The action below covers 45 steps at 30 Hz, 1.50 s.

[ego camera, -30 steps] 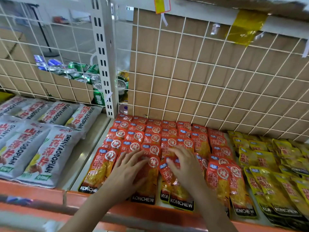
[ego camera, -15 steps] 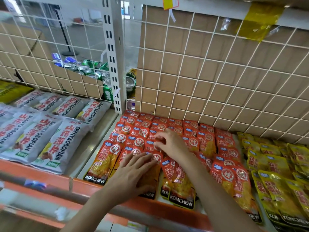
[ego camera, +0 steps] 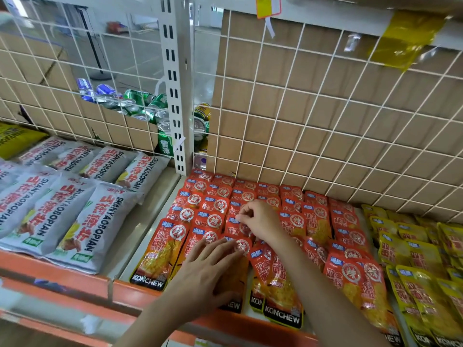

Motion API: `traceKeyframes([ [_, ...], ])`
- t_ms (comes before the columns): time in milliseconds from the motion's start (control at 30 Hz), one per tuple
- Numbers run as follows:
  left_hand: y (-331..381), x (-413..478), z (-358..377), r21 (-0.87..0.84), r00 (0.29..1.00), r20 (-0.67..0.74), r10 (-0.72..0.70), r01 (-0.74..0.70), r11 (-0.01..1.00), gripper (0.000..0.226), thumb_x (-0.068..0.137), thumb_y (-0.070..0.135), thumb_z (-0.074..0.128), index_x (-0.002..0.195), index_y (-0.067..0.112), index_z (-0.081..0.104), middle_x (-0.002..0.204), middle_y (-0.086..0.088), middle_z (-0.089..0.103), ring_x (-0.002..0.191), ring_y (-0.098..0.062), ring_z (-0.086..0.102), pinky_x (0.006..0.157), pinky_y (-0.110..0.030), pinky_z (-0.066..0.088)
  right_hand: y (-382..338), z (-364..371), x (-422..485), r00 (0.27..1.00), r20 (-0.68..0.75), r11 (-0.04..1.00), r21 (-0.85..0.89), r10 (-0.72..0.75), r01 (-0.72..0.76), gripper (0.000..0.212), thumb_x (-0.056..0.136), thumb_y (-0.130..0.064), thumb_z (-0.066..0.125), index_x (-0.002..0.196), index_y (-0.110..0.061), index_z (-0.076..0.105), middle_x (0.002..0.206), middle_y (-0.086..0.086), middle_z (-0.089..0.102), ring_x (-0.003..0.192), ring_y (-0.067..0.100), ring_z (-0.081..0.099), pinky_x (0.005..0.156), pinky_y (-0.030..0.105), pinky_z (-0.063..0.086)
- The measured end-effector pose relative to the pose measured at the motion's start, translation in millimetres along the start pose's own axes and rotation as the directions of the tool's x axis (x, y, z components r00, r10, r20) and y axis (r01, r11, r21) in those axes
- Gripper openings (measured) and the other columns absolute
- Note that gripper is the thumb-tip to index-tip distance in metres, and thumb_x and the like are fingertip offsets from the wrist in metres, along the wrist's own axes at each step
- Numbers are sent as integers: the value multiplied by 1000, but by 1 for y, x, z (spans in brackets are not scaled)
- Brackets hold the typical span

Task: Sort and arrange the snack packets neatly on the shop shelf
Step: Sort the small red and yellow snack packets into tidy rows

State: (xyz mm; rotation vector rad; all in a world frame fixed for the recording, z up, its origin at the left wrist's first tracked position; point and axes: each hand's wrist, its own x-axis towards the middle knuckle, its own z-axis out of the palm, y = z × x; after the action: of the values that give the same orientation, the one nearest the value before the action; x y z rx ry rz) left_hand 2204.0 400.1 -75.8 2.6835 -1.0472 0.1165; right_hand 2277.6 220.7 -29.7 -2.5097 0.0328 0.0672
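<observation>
The shelf point(ego camera: 147, 221) bears white packets point(ego camera: 100, 221), red packets point(ego camera: 213, 204) and probably overlapping yellow packets point(ego camera: 413, 249).

The red foil snack packets point(ego camera: 218, 206) lie in overlapping rows on the pale metal shelf point(ego camera: 140, 229), from its front lip back to the white wire grid panel point(ego camera: 325, 126). Left of them lie the white pillow-shaped plastic bags point(ego camera: 75, 221); right of them, just beside, lie the yellow foil packets point(ego camera: 413, 256). Behind the grid stand brown cardboard sheets point(ego camera: 350, 96) and, around the white slotted upright post point(ego camera: 175, 83), aluminium drink cans point(ego camera: 135, 103). The left hand point(ego camera: 208, 274) lies flat on the front red packets; the right hand point(ego camera: 260, 221) pinches 1 just behind.
</observation>
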Motion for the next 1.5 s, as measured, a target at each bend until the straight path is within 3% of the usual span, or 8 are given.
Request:
traceKeyframes([
  [300,1,2,0,30,999,32,-1,0,1000,75,74,76,37,137,36,39,137,12,49,126,-10,47,105,-39,21,4,6,2,1000,-17,1000,13,12,-12,15,85,-26,65,73,-19,60,96,-2,64,87,11,57,75,27,45],
  [533,0,3,-1,69,999,50,4,-8,998,77,72,77,38,137,36,41,136,13,49,130,-10,32,107,-38,17,6,7,2,999,-36,1000,4,9,-8,14,85,-28,65,75,-19,61,99,-1,63,89,11,56,75,24,43],
  [833,0,3,-2,76,998,70,6,-12,997,73,75,77,35,134,35,44,134,13,51,130,-11,32,110,-36,8,4,10,-1,996,-85,1000,8,15,-15,15,85,-29,65,74,-20,59,100,-2,59,87,8,50,73,22,38],
  [967,-1,3,1,75,999,37,20,-22,997,72,75,75,37,134,35,42,133,12,51,130,-11,33,108,-37,16,3,11,-2,995,-103,999,47,5,-1,17,84,-26,66,71,-18,60,97,0,63,84,9,52,74,24,41],
  [1167,-2,4,2,64,999,45,-8,5,998,67,85,73,15,135,35,40,134,12,51,130,-12,33,104,-39,21,1,12,-3,990,-141,996,83,23,-11,14,84,-25,66,78,-13,67,89,0,68,74,6,54,66,20,43],
  [1367,-2,4,1,59,995,92,-28,22,998,69,85,74,14,136,35,39,135,11,51,130,-12,33,104,-40,21,0,14,-2,990,-140,999,36,29,-25,14,85,-27,65,79,-14,67,85,0,68,71,6,55,60,17,41],
  [1500,-1,4,-2,45,991,127,-40,34,998,69,85,73,12,135,35,40,134,11,52,129,-12,34,107,-38,14,0,15,-2,990,-142,1000,19,27,-25,14,85,-28,65,80,-15,67,86,-1,68,72,6,56,61,16,41],
])
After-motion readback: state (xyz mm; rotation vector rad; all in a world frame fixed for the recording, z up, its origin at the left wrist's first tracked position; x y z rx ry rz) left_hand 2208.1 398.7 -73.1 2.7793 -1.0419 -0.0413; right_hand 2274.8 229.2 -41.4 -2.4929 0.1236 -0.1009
